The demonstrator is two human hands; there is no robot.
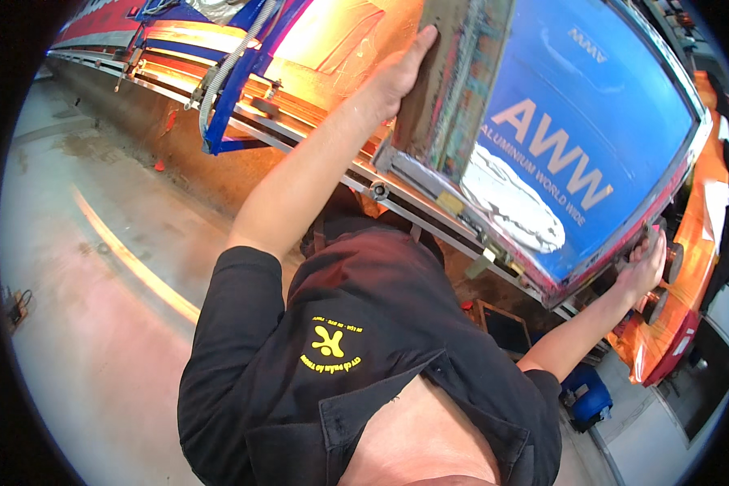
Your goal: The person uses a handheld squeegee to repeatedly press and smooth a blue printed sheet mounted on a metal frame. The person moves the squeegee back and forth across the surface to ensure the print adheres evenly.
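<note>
My left hand (401,73) holds a worn wooden bar (425,113), stained with ink, along the left edge of a tilted blue printing screen (640,97). The screen has pale lettering and a smeared patch of white ink (514,202) at its lower left, inside a stained metal frame. My right hand (644,263) is closed round a metal fitting (652,235) at the frame's lower right corner. Dark round knobs (670,261) sit just beside that hand. The fingertips of my left hand are partly hidden by the bar.
A long printing table with a metal rail (283,138) runs across the upper view. A blue frame with a ribbed hose (215,93) and a glowing orange surface stands at upper left. An orange bench (697,300) is at right, a blue container (591,401) below it. Concrete floor (89,275) shows at left.
</note>
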